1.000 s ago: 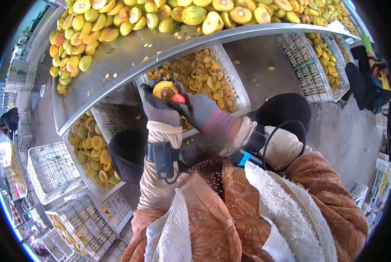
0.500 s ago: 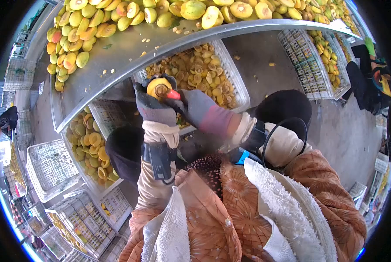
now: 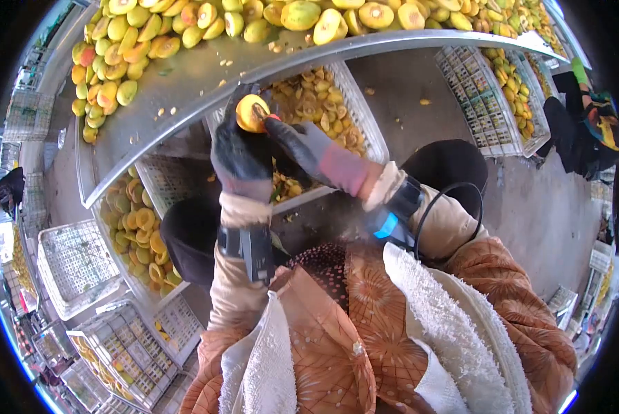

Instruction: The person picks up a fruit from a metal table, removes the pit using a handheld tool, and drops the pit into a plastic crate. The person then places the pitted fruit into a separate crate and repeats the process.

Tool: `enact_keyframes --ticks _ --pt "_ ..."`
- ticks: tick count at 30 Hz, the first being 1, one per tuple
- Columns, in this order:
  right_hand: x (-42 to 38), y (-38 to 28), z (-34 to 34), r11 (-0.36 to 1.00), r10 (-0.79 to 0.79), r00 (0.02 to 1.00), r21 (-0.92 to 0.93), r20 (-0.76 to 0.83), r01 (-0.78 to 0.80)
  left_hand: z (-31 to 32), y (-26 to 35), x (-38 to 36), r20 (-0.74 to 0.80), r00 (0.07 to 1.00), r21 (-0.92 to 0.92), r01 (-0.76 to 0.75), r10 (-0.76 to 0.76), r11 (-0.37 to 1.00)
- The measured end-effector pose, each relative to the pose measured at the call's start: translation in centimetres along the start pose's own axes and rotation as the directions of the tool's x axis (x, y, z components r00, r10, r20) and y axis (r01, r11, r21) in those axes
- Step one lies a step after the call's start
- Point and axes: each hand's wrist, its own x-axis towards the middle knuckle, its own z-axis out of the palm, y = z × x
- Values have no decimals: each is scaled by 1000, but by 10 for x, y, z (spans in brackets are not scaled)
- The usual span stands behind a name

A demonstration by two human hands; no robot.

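The yellow stone-fruit half (image 3: 247, 112) had shifted nearer the metal table (image 3: 192, 79) — the left hand (image 3: 242, 153) curled its fingers around it, the right hand (image 3: 311, 148) gripped a red-handled tool (image 3: 272, 118) against it.

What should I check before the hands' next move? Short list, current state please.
1. Fruit held in the left hand: ok, the gloved left hand has the fruit.
2. Tool held in the right hand: ok, the right hand, also gloved, grips the red-handled tool.
3. Tool at the fruit: ok, its working end meets the side facing the right hand.
4. Depth of the tool in the flesh: cannot tell, too small to see.
5. Left fingers clear of the steel table edge: cannot tell, they overlap in this view.
6. Tabletop free of scraps: not ok, small pale bits lie on it.
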Motion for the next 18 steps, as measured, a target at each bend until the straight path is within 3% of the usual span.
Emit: enact_keyframes --ticks 1,2,3,4,6,7,8,10,11,12,14,15,16,18 --pt "-5 -16 -4 942 183 981 274 57 -192 -2 -1 1 159 918 -697 364 -363 618" --pt "-6 -18 -8 945 177 983 271 53 -185 -4 0 1 515 733 -856 459 -444 -237" --pt "-8 -18 -12 959 153 988 239 19 -153 -8 3 4 490 712 -858 497 -503 -132" --pt "-8 -19 -11 970 126 992 208 -8 -122 -12 2 4 481 716 -862 492 -506 -123" --pt "-7 -14 -3 981 92 993 176 -75 -78 -23 -3 5 374 725 -835 534 -578 129" --pt "-9 -11 -6 993 -90 991 -81 -96 83 -22 -13 4 300 740 -780 554 -602 292" --pt "-11 -8 -6 915 -269 960 -331 -76 230 -24 -19 3 294 740 -778 553 -605 299" --pt "-10 -3 0 910 -242 969 -359 -54 208 -25 -26 0 457 647 -818 575 -611 -4" --pt "-9 1 3 896 -279 960 -370 -36 246 -20 -21 3 439 560 -776 630 -702 17" --pt "-9 4 4 881 -314 949 -380 -19 283 -18 -19 2 440 561 -776 630 -701 17" --pt "-7 4 4 873 -292 956 -411 -13 262 -15 -17 -1 354 571 -715 676 -741 179" --pt "-7 3 5 864 -270 963 -441 -1 242 -16 -17 -3 361 658 -695 662 -661 279" --pt "-7 2 5 864 -270 963 -441 -1 242 -15 -15 -4 361 658 -695 662 -661 280" --pt "-8 -1 5 815 -197 980 -550 33 182 -12 0 -1 215 597 -652 676 -773 342"
